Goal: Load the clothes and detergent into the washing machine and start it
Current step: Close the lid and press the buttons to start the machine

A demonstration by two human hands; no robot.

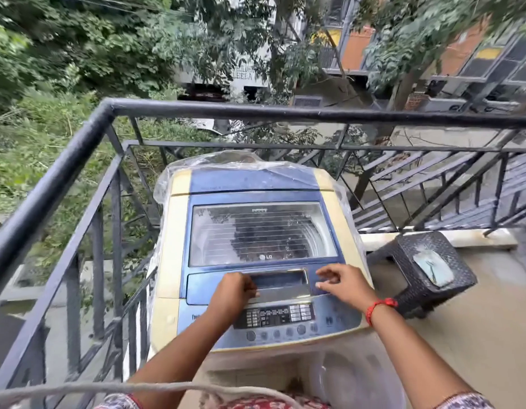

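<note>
the washing machine [255, 255] stood at the centre of the frame on a balcony, its glass lid [263, 234] shut flat and the drum visible dimly through it. along the lid's near edge ran a recessed handle [280, 283], its long axis lying left to right across the frame, just above the control panel [275, 317].

the left hand [233, 292] was curled at the handle's left end, fingers bent under or against its lip; whether it truly gripped the lip could not be told. the right hand [342, 283] hovered at the handle's right end, fingers loosely bent and holding nothing, touching or just above the lid surface.

both hands sat on the near side of the lid, so the hinge lay away from them toward the upper part of the frame; lifting would likely swing the near edge up and back. the left hand looked the nearer to a real purchase.

no clothes or detergent showed clearly; a pale tub [353, 376] sat at lower right, contents unclear. loading seemed not yet begun.
</note>
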